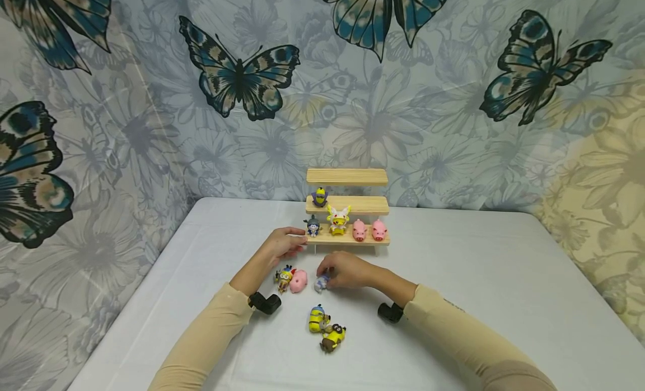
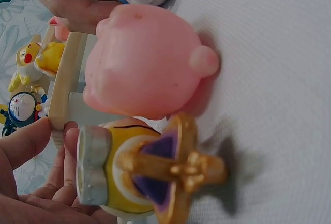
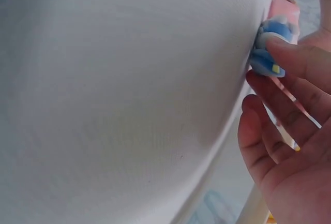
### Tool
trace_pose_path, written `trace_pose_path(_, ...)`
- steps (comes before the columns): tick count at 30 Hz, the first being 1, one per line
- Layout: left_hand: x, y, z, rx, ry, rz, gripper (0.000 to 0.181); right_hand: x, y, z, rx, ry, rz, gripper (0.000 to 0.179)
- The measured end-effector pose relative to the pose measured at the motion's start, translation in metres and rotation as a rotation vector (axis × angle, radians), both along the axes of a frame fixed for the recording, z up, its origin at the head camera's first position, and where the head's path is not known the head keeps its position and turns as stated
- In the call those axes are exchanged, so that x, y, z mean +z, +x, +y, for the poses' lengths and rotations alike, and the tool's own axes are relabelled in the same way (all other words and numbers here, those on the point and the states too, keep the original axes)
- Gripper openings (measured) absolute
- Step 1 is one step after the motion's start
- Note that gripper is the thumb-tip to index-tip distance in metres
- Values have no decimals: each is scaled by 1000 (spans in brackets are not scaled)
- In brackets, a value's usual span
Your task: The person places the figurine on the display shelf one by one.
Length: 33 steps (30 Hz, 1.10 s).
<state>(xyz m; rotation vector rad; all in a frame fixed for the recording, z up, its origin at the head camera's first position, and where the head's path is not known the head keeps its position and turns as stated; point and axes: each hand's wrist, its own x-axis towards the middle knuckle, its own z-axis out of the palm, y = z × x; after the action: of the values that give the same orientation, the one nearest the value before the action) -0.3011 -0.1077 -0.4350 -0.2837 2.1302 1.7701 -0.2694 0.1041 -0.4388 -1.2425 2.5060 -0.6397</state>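
My left hand [image 1: 283, 246] holds the left end of the lowest step of a wooden display shelf [image 1: 347, 241], fingertips at its edge in the left wrist view. On the white tabletop, my right hand [image 1: 347, 270] pinches a small blue-and-white figurine [image 3: 276, 30] between thumb and fingers. Left of that figurine lie a pink pig figurine [image 2: 147, 61] and a yellow minion figurine [image 2: 132, 169] with grey goggles and gold-and-purple trim. The pinched figurine is partly hidden by my fingers in the head view.
The lowest step bears a dark blue figurine [image 1: 313, 227], a yellow-and-white figurine [image 1: 339, 220] and two pink pigs [image 1: 359, 231]. A purple-and-yellow figurine [image 1: 319, 197] stands on the middle step. Nearer me lie more minion figurines [image 1: 333, 338]. Butterfly-patterned cloth [image 1: 282, 156] hangs behind.
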Motion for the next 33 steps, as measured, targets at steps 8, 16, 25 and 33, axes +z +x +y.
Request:
trace_pose_path(8,0,-1,0,0,-3,-6,37,0,1,0,-16,15,-25,22)
trace_pose_path(16,1,-1,-1,2,-10,-7,37,4,4,1,-56,8,-68,21)
trace_pose_path(25,0,0,-1,-6,-1,-5,37,9,3,4,-54,-11,-58,21)
trace_pose_path(33,-1,-1,-1,-4,-5,3,37,24,5,8,-50,-26,-29,21)
